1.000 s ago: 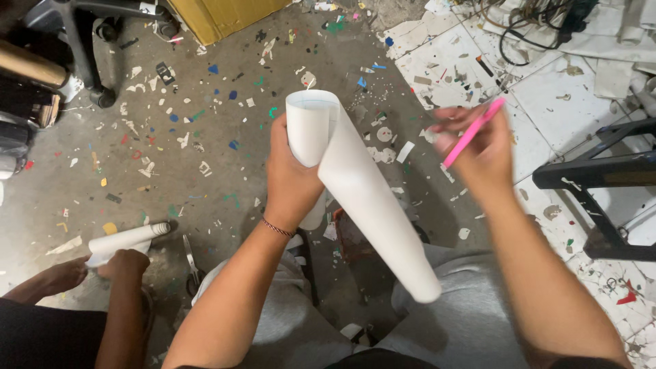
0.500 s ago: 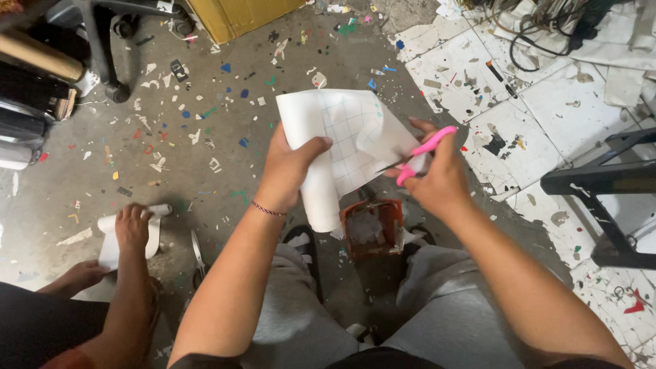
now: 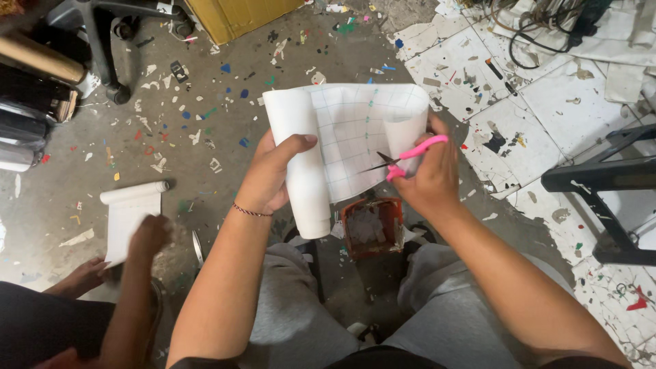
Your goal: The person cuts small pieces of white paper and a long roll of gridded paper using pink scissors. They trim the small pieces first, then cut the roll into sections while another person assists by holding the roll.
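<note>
- Head view: the left hand [image 3: 270, 179] is clamped round the rolled part of a white sheet [image 3: 355, 140], thumb across the front, holding it up above the lap
- The right hand [image 3: 427, 179] is closed through the handles of pink scissors [image 3: 408, 157], just right of the sheet's unrolled flap; the blades are parted and point left over the gridded side
- How far along, as a judgement: the sheet is partly unrolled with its grid showing, and no cut line shows in it, so the cutting looks barely begun and most of it is left
- An orange bin [image 3: 372, 227] with pale scraps sits on the floor just below the sheet, between the knees
- Well left of the sheet, another person's hand [image 3: 147, 236] rests by a second white roll [image 3: 130, 212] lying on the grey floor [image 3: 205, 89]
- Count: two white rolls, one pair of scissors, one bin, many small coloured scraps scattered over the floor
</note>
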